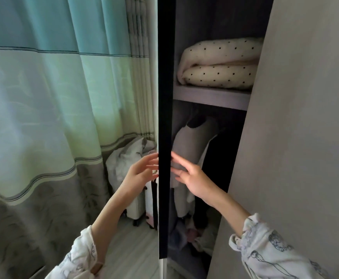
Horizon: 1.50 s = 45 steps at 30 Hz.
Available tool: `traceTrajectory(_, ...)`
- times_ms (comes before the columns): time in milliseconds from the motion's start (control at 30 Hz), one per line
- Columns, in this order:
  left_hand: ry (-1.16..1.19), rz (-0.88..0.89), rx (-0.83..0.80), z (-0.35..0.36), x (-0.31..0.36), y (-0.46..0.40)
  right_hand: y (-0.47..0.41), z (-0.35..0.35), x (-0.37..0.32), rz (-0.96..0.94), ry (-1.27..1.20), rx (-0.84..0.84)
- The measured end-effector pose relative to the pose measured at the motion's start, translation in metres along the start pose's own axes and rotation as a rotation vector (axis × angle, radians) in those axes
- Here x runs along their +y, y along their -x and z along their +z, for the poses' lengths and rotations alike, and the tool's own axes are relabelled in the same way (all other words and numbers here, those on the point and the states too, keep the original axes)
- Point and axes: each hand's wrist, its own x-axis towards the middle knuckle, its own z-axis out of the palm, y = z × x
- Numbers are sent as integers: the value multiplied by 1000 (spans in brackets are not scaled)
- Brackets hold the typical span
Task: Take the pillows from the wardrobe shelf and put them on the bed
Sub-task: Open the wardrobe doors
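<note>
A cream bundle with black dots (219, 65), folded double, lies on the wardrobe shelf (211, 95) high in the open gap. A dark wardrobe door edge (165, 117) stands straight in front of me. My left hand (142, 170) is on the outer side of that edge, fingers spread and reaching toward it. My right hand (190, 176) is on the inner side, fingers apart, fingertips near the edge. Neither hand holds anything. The bed is out of view.
A second grey door (295, 137) fills the right. Hanging clothes (186, 150) sit below the shelf, with a heap on the wardrobe floor. Striped green curtains (53, 97) cover the left. A white heater (138, 206) and bundled cloth stand on the floor by the curtain.
</note>
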Motion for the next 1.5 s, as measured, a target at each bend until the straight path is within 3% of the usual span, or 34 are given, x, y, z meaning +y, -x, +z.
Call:
traceTrajectory(167, 118, 18, 86, -45, -8, 19, -20, 48, -4, 16, -16, -29)
traceTrajectory(333, 233, -77, 243, -95, -22, 19, -45, 99, -18, -33, 70, -104)
traceTrajectory(533, 197, -199, 260, -141, -26, 8, -81, 133, -36, -8, 39, -147)
traceTrajectory(700, 202, -189, 266, -152, -22, 12, -104, 142, -38, 11, 72, -210)
traceTrajectory(800, 175, -132, 468, -147, -16, 18, -110, 140, -32, 7, 94, -220)
traceTrajectory(900, 52, 48, 667, -133, -11, 24, -112, 118, -20, -20, 155, -172)
traceTrajectory(1000, -47, 119, 510, -109, -7, 17, -105, 82, -11, -26, 235, -68)
traceTrajectory(1233, -158, 79, 206, -28, -10, -38, -54, -25, 3, -68, 456, 278)
traceTrajectory(1500, -112, 51, -58, 111, 11, -122, 6, -181, 28, -57, 1284, 636)
